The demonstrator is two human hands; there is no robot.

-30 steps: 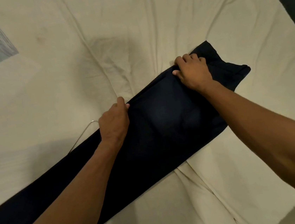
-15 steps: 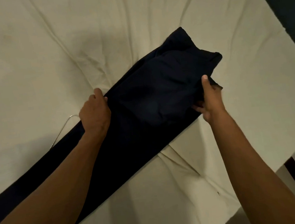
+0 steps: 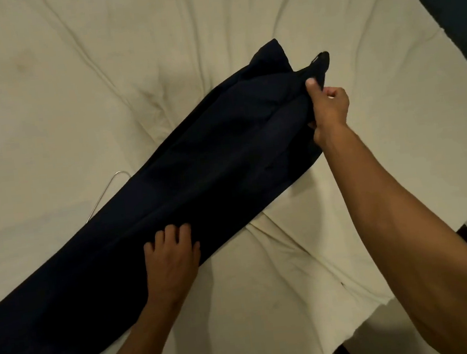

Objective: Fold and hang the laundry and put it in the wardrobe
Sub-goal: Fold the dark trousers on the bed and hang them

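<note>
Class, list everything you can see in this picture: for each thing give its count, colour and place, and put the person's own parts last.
trousers: one, dark navy, lying diagonally across the bed
wire hanger: one, silvery, on the sheet, mostly hidden under the trousers' far edge
bed sheet: one, cream, wrinkled, covering the bed
left hand: one, resting on the trousers' near edge, fingers spread
right hand: one, gripping and lifting the trousers' far end

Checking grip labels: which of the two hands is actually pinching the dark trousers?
The right hand, pinching the dark trousers at their far end; the left hand only rests flat on them.
</note>
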